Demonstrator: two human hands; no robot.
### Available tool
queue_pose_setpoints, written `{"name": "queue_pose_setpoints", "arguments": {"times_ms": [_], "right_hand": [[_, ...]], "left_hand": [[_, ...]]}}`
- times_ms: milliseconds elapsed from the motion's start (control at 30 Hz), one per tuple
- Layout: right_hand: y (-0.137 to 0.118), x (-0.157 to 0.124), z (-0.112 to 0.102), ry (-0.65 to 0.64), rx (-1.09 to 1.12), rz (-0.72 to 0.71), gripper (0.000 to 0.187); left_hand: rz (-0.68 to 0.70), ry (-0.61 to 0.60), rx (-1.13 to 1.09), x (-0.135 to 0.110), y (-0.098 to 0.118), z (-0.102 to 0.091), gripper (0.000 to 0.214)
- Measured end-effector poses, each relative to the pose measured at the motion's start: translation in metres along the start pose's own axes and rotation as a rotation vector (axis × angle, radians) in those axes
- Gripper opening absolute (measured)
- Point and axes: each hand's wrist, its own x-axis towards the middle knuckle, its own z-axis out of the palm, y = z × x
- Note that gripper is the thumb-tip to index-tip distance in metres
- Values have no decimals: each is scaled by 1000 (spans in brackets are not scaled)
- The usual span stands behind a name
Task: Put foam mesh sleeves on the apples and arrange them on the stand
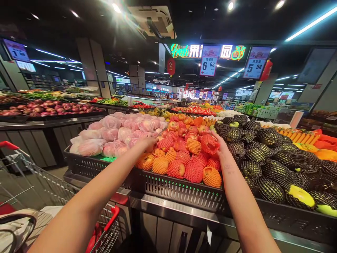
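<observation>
My right hand (pixel 221 143) is closed round the side of an apple in a red foam net (pixel 210 144), at the right edge of a heap of apples (pixel 194 146) in red and orange foam nets. My left hand (pixel 149 143) reaches to the heap's left side, beside the pale pink bagged fruit (pixel 123 135). Its fingers look closed, and something thin and shiny shows near their tips, too small to name. A black slatted crate (pixel 181 191) holds the netted apples.
Dark green fruit in black nets (pixel 273 165) is piled to the right. A shopping cart (pixel 113 214) with red corners stands at the lower left. Onions (pixel 47 108) lie on a stand farther left. Price signs (pixel 209 60) hang overhead. A metal edge (pixel 179 211) runs below the crates.
</observation>
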Motion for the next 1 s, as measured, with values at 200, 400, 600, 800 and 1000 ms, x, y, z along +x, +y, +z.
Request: {"name": "queue_pose_setpoints", "arguments": {"times_ms": [200,400,600,800,1000], "right_hand": [[2,1,0,33,4,-13,25],[-1,2,-2,13,-12,-33,24],[-2,0,0,39,70,-4,21],[-3,-1,1,40,61,-4,20],[-1,0,2,23,41,-58,23]], "left_hand": [[121,58,153,-12,-5,18,40],[40,209,186,-25,2,10,44],[-163,384,77,-31,9,-14,69],[-356,559,-162,-28,20,-17,65],[-345,623,-785,-16,44,-4,74]]}}
